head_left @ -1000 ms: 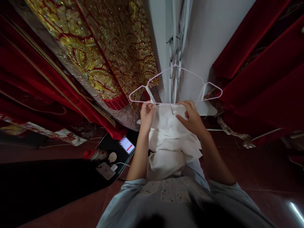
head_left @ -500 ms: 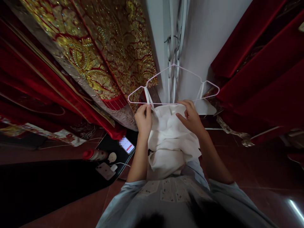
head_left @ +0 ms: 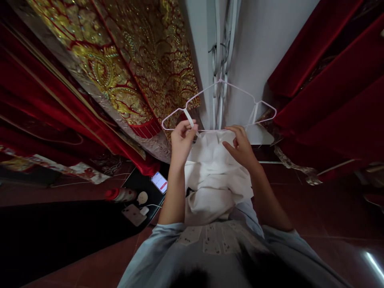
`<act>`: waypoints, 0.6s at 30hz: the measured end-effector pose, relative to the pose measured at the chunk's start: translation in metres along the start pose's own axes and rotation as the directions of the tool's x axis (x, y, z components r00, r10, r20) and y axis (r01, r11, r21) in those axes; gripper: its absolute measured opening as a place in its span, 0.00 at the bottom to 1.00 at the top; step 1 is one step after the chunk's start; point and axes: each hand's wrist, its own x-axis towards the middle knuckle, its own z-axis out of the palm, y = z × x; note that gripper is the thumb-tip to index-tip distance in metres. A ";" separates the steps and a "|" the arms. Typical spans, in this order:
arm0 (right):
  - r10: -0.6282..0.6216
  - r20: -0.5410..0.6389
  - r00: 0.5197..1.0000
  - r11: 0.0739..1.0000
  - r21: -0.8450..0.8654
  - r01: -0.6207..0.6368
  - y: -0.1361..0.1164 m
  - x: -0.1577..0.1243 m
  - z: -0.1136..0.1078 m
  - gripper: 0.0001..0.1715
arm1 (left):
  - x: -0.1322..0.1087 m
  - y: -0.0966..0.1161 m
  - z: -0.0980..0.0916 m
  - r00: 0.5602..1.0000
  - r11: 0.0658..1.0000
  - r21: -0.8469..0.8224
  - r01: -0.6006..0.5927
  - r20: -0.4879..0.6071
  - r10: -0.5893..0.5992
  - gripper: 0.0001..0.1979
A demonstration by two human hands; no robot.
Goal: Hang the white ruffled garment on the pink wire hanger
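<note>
One strap (head_left: 189, 117) on the hanger (head_left: 220, 81), pinched by left hand (head_left: 181, 140); right hand (head_left: 241, 146) half-spread at hanger's bar (head_left: 210, 130); phone (head_left: 159, 182) text illegible.

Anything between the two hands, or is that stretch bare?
Not bare: the head view shows the white garment's upper part and the pink hanger's lower bar between the left hand and right hand.

We see a pink hanger (head_left: 220, 81) with the straps (head_left: 188, 117) of a white garment (head_left: 216, 172) looped over its two notches. The left hand (head_left: 182, 140) pinches one strap; the right hand (head_left: 241, 148), thumb spread, has its fingertips at the lower bar. At left we note a gold robe (head_left: 132, 60) and a black worktop (head_left: 138, 182) bearing a lit phone (head_left: 159, 183); at right, red cloth (head_left: 336, 108).
</note>
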 end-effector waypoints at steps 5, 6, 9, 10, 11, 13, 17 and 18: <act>-0.029 0.092 0.995 1.000 0.006 0.028 0.005 0.002 -0.009 0.31 | 0.018 0.031 -0.021 0.995 0.938 -0.347 0.004 -0.088 -0.036 0.16; -0.030 0.094 0.995 1.000 0.003 0.030 0.006 0.002 -0.011 0.31 | 0.020 0.031 -0.028 0.985 0.931 -0.363 -0.047 -0.171 -0.017 0.16; -0.023 0.062 0.998 1.000 -0.005 0.023 0.007 0.002 -0.014 0.29 | 0.015 0.014 -0.037 0.912 0.958 -0.264 -0.110 -0.409 -0.008 0.19; -0.021 0.055 0.998 1.000 -0.004 0.022 0.005 0.001 -0.013 0.29 | 0.010 0.006 -0.034 0.898 0.970 -0.229 -0.078 -0.439 -0.032 0.21; -0.022 0.052 0.998 1.000 -0.002 0.023 0.003 0.001 -0.012 0.29 | 0.004 -0.003 -0.030 0.904 0.976 -0.215 -0.025 -0.422 -0.070 0.21; -0.033 0.057 0.998 0.999 0.003 0.032 -0.003 0.000 -0.008 0.30 | -0.007 -0.017 -0.015 0.943 0.968 -0.240 0.069 -0.300 -0.141 0.20; -0.070 0.012 0.997 0.997 0.043 0.070 -0.004 0.004 -0.011 0.28 | -0.015 -0.024 0.011 0.974 0.949 -0.316 0.003 -0.212 -0.074 0.21; -0.056 -0.071 0.996 0.997 0.047 0.060 0.000 0.006 -0.016 0.27 | -0.014 -0.022 0.014 0.975 0.947 -0.321 -0.024 -0.216 -0.049 0.21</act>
